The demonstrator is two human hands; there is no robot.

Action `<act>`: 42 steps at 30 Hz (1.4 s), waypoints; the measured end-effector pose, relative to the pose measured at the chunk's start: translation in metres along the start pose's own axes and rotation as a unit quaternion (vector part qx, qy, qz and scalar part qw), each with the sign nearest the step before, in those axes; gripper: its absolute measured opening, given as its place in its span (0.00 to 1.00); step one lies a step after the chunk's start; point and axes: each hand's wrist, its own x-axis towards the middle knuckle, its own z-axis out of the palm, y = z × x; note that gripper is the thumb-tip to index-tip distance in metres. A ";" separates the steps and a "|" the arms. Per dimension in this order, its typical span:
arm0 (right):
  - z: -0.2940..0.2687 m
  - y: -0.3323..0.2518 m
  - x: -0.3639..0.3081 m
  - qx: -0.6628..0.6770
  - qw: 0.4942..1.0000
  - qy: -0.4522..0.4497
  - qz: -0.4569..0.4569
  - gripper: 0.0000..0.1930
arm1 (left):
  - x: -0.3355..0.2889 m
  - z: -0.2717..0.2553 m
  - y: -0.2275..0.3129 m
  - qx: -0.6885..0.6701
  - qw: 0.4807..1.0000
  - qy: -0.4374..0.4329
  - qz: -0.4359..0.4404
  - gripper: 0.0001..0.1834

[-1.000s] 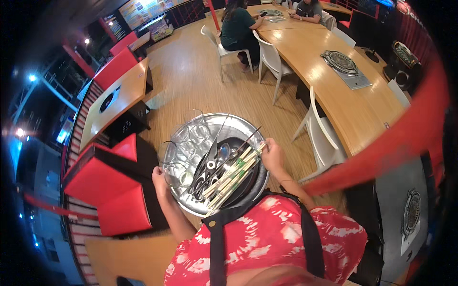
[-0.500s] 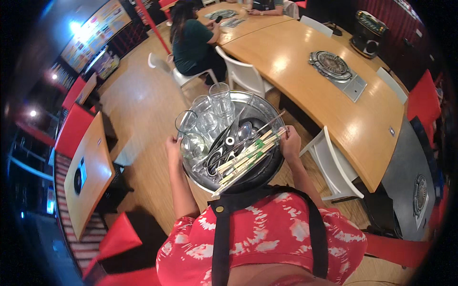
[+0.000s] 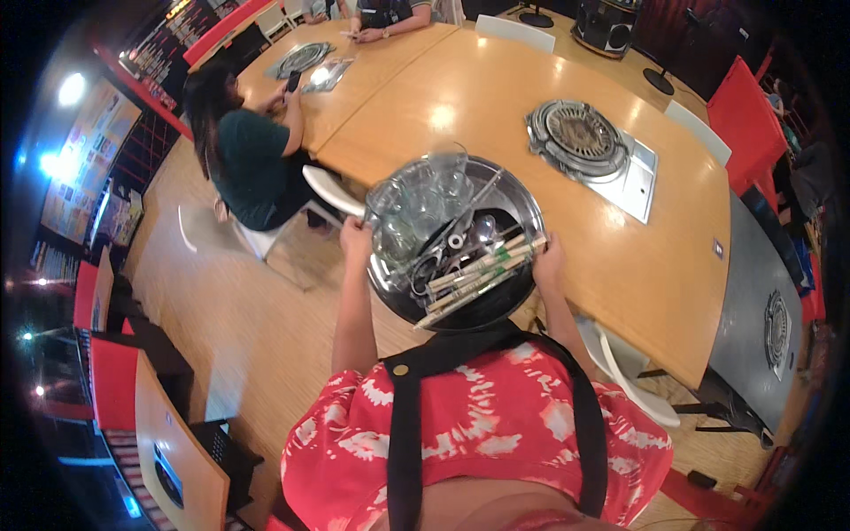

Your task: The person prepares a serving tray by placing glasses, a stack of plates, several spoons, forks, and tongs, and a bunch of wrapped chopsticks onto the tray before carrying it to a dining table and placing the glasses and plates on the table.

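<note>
A round metal tray (image 3: pixel 529 196) is held level between my two hands, just beside the edge of a long wooden table. My left hand (image 3: pixel 357 237) grips its left rim, and my right hand (image 3: pixel 550 262) grips the right rim. Several clear drinking glasses (image 3: pixel 450 183) crowd its far left part. Bundles of wrapped chopsticks (image 3: pixel 478 281) with green bands lie across the near right part, their ends close to my right hand. Between them are scissors (image 3: pixel 427 268), tongs (image 3: pixel 478 196) and a spoon (image 3: pixel 484 227) in a dark dish, partly covered by the chopsticks.
The wooden table (image 3: pixel 443 97) carries a round grill (image 3: pixel 580 131) with a metal plate. A seated person (image 3: pixel 257 159) in dark green is at its left side; others sit at the far end. White chairs (image 3: pixel 620 363) stand along it. A grey table (image 3: pixel 753 310) is on the right.
I have moved forward and turned toward the wooden table, so the tray is now at its edge. Both hands keep their hold on the rim. The chair at right is now nearer me.
</note>
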 end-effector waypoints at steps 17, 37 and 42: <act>-0.023 0.095 -0.017 -0.075 0.988 0.056 0.119 0.14 | -0.027 0.140 0.005 0.024 0.983 -0.173 -0.055 0.10; -0.082 0.128 -0.024 -0.062 0.953 -0.167 0.244 0.10 | -0.035 0.137 0.019 0.145 0.948 -0.281 0.020 0.11; -0.148 0.127 0.006 -0.280 0.899 -0.302 0.147 0.13 | -0.074 0.086 0.035 0.175 0.921 -0.293 0.188 0.21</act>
